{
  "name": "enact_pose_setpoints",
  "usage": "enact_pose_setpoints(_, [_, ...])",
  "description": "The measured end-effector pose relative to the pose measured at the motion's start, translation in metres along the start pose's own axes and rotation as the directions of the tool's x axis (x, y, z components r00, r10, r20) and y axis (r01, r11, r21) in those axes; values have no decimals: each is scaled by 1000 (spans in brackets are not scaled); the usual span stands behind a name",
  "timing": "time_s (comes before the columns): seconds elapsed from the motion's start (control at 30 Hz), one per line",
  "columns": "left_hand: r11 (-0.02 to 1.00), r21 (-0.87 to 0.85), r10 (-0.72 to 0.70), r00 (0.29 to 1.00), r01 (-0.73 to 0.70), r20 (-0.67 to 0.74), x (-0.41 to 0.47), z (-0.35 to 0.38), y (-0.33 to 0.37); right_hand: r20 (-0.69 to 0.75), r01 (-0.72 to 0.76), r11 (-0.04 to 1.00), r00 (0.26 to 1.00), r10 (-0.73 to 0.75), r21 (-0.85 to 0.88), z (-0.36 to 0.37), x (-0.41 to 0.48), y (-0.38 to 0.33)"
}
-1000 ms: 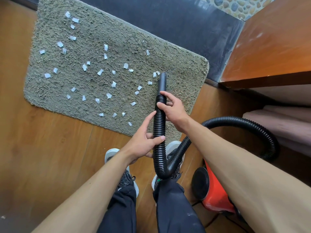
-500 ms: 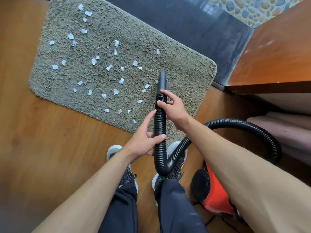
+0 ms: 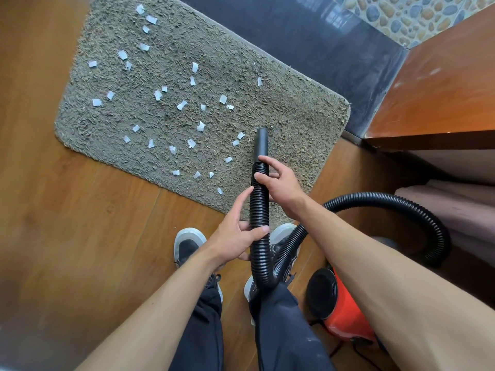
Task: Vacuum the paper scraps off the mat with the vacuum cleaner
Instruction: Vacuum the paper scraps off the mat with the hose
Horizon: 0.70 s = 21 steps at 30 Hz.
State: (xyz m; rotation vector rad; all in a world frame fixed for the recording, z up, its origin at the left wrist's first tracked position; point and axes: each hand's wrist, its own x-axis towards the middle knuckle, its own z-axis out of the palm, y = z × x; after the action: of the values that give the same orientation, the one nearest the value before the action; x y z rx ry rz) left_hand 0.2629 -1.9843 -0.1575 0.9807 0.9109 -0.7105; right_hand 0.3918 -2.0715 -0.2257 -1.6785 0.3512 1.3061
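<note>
head view.
hose [image 3: 258,204]: black, ribbed. left hand [image 3: 235,236] wraps it low, right hand [image 3: 281,183] pinches it just behind the nozzle [image 3: 261,143], likely to steer.
nozzle: over the mat [image 3: 294,116], near its right end.
paper scraps [image 3: 182,105]: scattered across the mat, nearest just beside the nozzle.
vacuum cleaner [image 3: 345,311]: orange, lower right.

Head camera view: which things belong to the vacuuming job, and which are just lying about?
Job: grey shaggy mat, white paper scraps, black ribbed vacuum hose, orange vacuum cleaner body.
Lying about: reddish-brown wooden top, pebble-patterned floor strip, dark stone strip.
</note>
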Motion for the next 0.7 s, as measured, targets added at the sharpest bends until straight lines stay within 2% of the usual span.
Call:
enact_pose_setpoints(0.33, [999, -40, -5, 1000, 4, -4, -4, -13, -2, 52, -27, 999, 998, 28, -23, 12, -1, -9])
enact_pose_setpoints(0.57, [997, -75, -17, 1000, 17, 2, -12, -21, -12, 230, -160, 987, 960, 162, -29, 6, -7, -12])
enact_pose_setpoints(0.7, [993, -120, -18, 1000, 17, -2, -20, -23, -22, 250, -165, 984, 952, 176, -66, 14, -10, -8])
